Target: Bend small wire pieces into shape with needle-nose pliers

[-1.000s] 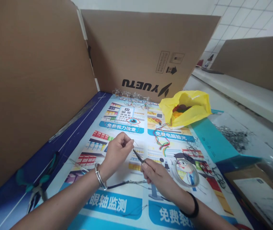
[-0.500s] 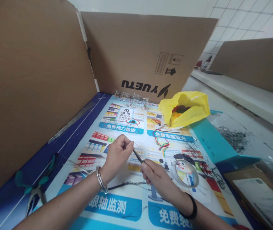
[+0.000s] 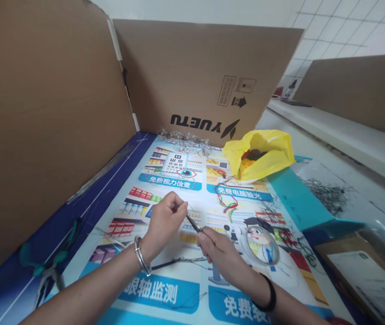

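Observation:
My left hand [image 3: 168, 216] is closed in a pinch on a thin wire [image 3: 190, 206], and a short end of it sticks out past the fingertips. My right hand [image 3: 217, 246] is wrapped round a slim metal tool with a tapered tip [image 3: 193, 223]. Its handles are hidden in the palm, so I cannot tell whether it is pliers or tweezers. The tip meets the wire right beside my left fingertips. Below the hands, a bundle of dark thin wires [image 3: 175, 261] lies on the printed poster [image 3: 192, 248].
Green-handled pliers [image 3: 48, 271] lie at the left. A yellow bag [image 3: 273, 153] stands back right, with coloured cords [image 3: 226, 198] trailing out. A clear tape roll [image 3: 263, 243] and black rings [image 3: 309, 255] lie at the right. Cardboard walls [image 3: 195, 67] enclose the left and back.
Both hands keep their grips and hardly move. The whole view has shifted very slightly.

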